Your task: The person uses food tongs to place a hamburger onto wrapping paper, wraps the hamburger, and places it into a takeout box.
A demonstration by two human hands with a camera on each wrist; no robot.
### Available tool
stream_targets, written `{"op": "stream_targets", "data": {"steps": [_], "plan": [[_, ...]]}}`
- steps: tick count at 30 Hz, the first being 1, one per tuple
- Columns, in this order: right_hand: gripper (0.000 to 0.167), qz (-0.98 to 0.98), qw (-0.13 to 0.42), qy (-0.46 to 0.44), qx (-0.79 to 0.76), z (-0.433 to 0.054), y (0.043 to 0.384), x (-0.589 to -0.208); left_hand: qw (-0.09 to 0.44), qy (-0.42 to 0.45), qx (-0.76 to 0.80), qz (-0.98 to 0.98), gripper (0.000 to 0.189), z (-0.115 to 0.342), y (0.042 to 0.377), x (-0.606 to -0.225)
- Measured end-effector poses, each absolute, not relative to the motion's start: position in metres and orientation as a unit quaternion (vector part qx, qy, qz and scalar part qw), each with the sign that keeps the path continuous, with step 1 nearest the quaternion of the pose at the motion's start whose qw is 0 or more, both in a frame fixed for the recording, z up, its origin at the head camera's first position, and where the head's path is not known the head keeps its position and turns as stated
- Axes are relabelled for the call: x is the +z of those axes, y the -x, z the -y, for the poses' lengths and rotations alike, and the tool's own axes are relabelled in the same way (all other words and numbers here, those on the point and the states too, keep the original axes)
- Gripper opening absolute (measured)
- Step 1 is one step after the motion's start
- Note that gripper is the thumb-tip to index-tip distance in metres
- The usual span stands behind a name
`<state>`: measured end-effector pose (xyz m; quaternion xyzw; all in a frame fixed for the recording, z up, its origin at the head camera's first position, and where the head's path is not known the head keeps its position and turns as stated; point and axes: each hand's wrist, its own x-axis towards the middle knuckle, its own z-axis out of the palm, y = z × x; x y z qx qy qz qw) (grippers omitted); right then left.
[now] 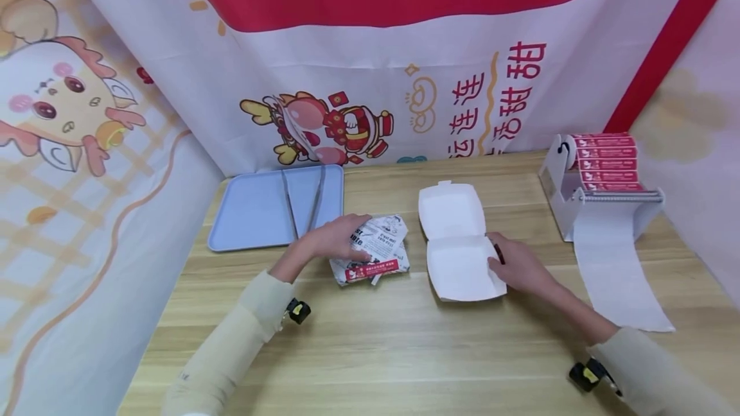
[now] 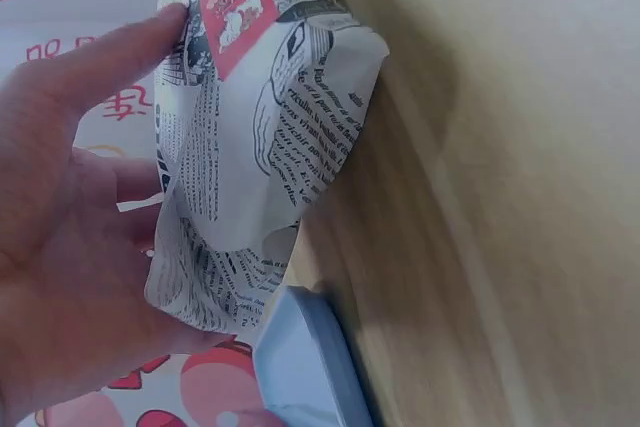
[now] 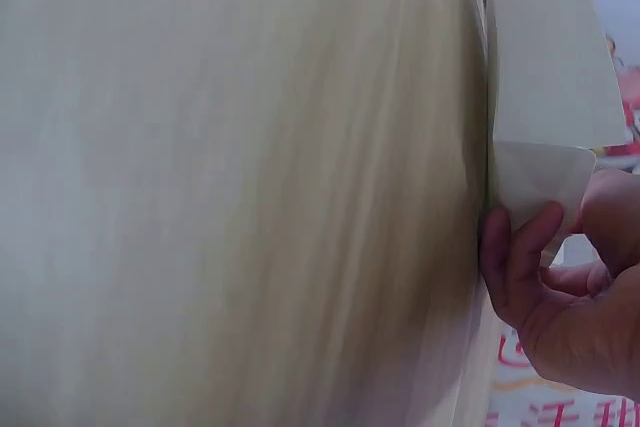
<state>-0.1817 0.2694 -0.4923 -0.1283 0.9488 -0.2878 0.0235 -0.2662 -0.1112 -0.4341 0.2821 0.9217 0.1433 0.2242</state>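
A parcel wrapped in newsprint-patterned paper (image 1: 384,241) with a red sticker lies left of centre on the table. My left hand (image 1: 338,237) grips its left side, thumb toward the near edge and fingers across the far side. In the left wrist view, the wrapped parcel (image 2: 250,137) is held between thumb and fingers; what it contains is hidden. To its right is a white clamshell takeaway box (image 1: 462,268), lid folded back, its inside bare. My right hand (image 1: 517,265) pinches the box's right wall, and the right wrist view shows fingers (image 3: 530,242) against the outside.
Back left, a pale blue tray (image 1: 248,210) bears metal tongs (image 1: 315,201). At the back right stands a label dispenser (image 1: 563,201) with red stickers; its white backing strip (image 1: 615,275) trails over the table. Printed cloth (image 1: 358,56) hangs behind the wooden table (image 1: 381,358).
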Motion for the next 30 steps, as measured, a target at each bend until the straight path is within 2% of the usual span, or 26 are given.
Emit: {"op": "stream_targets", "data": {"steps": [5, 13, 24, 28, 30], "plan": [[0.045, -0.94, 0.025, 0.15, -0.306, -0.256, 0.175, -0.491, 0.219, -0.302, 0.138, -0.917, 0.094, 0.119, 0.254, -0.43], [0.044, -0.933, 0.035, 0.145, -0.327, -0.248, 0.172, -0.491, 0.268, -0.29, 0.142, -0.908, 0.077, 0.121, 0.255, -0.428], [0.047, -0.934, 0.043, 0.137, -0.326, -0.245, 0.174, -0.495, 0.332, -0.288, 0.13, -0.889, 0.088, 0.113, 0.267, -0.425], [0.053, -0.919, 0.068, 0.135, -0.363, -0.247, 0.173, -0.491, 0.348, -0.286, 0.16, -0.878, 0.092, 0.118, 0.268, -0.428], [0.056, -0.907, 0.088, 0.133, -0.39, -0.249, 0.171, -0.487, 0.362, -0.284, 0.181, -0.869, 0.085, 0.122, 0.27, -0.429]]}}
